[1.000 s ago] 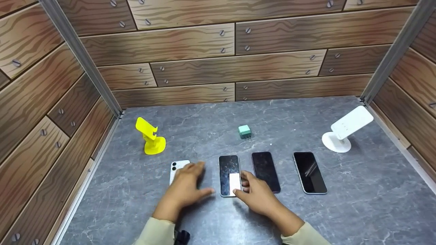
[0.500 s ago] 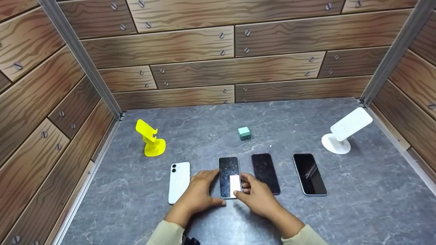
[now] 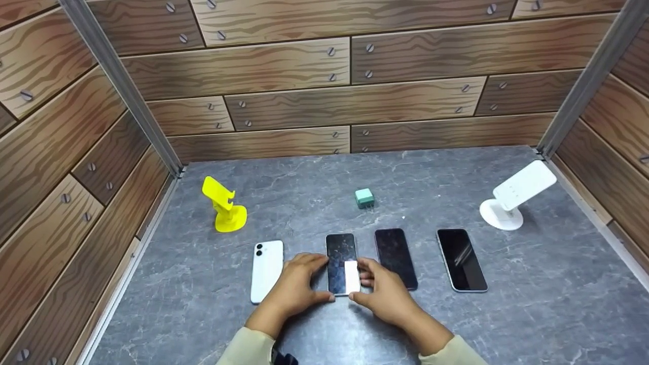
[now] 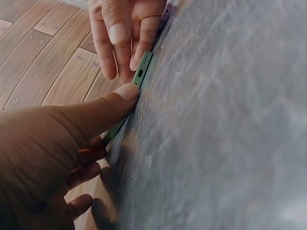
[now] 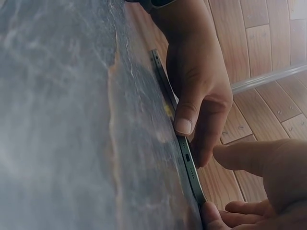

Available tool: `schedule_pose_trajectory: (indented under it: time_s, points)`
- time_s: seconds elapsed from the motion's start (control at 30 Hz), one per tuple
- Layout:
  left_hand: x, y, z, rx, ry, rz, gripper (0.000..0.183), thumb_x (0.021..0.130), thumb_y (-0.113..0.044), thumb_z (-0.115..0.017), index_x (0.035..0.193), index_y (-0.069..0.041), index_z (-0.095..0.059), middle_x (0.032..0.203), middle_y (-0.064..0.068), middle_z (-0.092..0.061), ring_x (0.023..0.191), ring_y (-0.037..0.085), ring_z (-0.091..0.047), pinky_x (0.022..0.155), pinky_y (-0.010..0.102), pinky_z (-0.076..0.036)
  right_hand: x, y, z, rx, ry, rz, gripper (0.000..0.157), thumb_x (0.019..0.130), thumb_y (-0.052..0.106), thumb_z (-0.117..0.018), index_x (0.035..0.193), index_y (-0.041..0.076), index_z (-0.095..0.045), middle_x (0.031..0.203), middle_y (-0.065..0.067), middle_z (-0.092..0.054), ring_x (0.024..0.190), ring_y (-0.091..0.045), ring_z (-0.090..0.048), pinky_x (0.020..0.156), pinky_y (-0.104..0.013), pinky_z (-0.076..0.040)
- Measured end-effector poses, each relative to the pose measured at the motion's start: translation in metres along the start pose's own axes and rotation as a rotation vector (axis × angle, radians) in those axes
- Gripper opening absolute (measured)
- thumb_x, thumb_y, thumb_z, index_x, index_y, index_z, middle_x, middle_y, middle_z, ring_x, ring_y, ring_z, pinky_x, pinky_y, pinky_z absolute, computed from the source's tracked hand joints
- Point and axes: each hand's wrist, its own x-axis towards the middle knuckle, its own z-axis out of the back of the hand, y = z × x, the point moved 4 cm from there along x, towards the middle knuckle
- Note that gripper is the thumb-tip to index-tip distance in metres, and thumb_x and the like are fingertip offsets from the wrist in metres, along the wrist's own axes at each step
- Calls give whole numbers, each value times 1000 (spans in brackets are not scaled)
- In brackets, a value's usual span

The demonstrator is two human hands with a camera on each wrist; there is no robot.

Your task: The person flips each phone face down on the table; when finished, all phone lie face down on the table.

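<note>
A green-edged smartphone [image 3: 338,253] lies screen up between my two hands, a bright white patch on its lower right. My left hand [image 3: 299,284] holds its lower left corner, fingers at the left side. In the left wrist view, the left thumb [image 4: 127,92] presses the end with the charging port. My right hand [image 3: 383,289] has its fingertips at the phone's right edge. Its thumb [image 5: 228,155] stands apart from the phone in the right wrist view. Left of my left hand is a white smartphone [image 3: 264,268], back up.
To the right lie a dark phone [image 3: 395,253] and a black-screened phone [image 3: 461,258]. A yellow phone stand [image 3: 228,213] is at the left, a white phone stand [image 3: 512,195] at the right. A green plug adapter [image 3: 364,197] sits behind. Wood-patterned walls [image 3: 284,61] enclose the grey tabletop [image 3: 299,197].
My left hand has moved right, from over the white smartphone to the green-edged smartphone's left side. My right thumb has slid off the screen to its lower edge.
</note>
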Motion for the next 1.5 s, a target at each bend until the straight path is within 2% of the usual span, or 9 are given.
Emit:
schedule_pose_trajectory:
  time_s: [0.3, 0.57, 0.67, 0.8, 0.93, 1.1, 1.27, 1.37, 1.5]
  points:
    - [0, -3, 3, 72, -6, -32, 83, 80, -47, -97, 148, -7, -68, 148, 6, -71, 142, 29, -59, 119, 57, -43, 2, 8, -3, -46, -30, -57, 76, 86, 9, -90, 152, -7, -55, 138, -25, -71, 125, -40, -72, 107, -51, -59]
    - [0, -3, 3, 117, -22, -50, 80, 80, -50, -96, 145, -8, -72, 145, 5, -73, 138, 26, -62, 116, 55, -45, 2, 12, -4, -37, -59, -62, 70, 91, 10, -87, 152, -5, -57, 138, -27, -69, 126, -42, -71, 109, -56, -56]
    - [-1, -3, 3, 136, -46, -66, 80, 79, -50, -96, 142, -8, -73, 142, 4, -75, 134, 25, -64, 113, 52, -47, 4, 12, -4, 3, -59, -65, 66, 93, 8, -84, 151, -7, -56, 142, -28, -68, 128, -43, -70, 110, -55, -56]
    - [-1, -4, 4, 150, -66, -79, 81, 77, -52, -97, 141, -8, -74, 140, 5, -76, 132, 24, -65, 111, 50, -47, 7, 10, -2, 113, -59, -74, 64, 94, 3, -81, 150, -12, -55, 146, -31, -64, 132, -44, -67, 111, -50, -56]
    - [-1, -3, 3, 155, -66, -76, 82, 76, -53, -97, 141, -8, -74, 140, 5, -76, 131, 24, -65, 110, 49, -47, 10, 9, 0, 203, -68, -62, 62, 93, -3, -79, 147, -19, -53, 144, -35, -64, 132, -45, -66, 111, -45, -57]
    - [-1, -2, 3, 164, -68, -72, 83, 76, -55, -96, 141, -9, -74, 142, 4, -75, 131, 23, -65, 111, 48, -46, 11, 7, 3, 240, -55, -76, 61, 93, -2, -79, 144, -23, -53, 137, -35, -67, 126, -43, -69, 109, -46, -58]
    - [-1, -3, 3, 165, -65, -79, 84, 76, -56, -95, 142, -9, -73, 143, 4, -74, 133, 24, -64, 113, 49, -45, 9, 5, 2, 170, -29, -103, 56, 93, 1, -80, 140, -21, -60, 125, -28, -74, 112, -32, -73, 97, -38, -62]
    - [-2, -3, 3, 162, -63, -81, 83, 77, -55, -95, 143, -9, -73, 143, 4, -74, 133, 24, -64, 112, 49, -45, 8, 4, 1, 72, -47, -102, 51, 91, 4, -83, 135, -16, -66, 112, -19, -79, 97, -22, -75, 82, -29, -63]
    - [-2, -4, 5, 164, -63, -79, 82, 78, -55, -95, 143, -9, -73, 143, 4, -74, 133, 24, -64, 112, 49, -45, 7, 5, -1, -9, -79, -89, 44, 90, 4, -85, 128, -11, -72, 93, -8, -81, 74, -13, -74, 63, -24, -58]
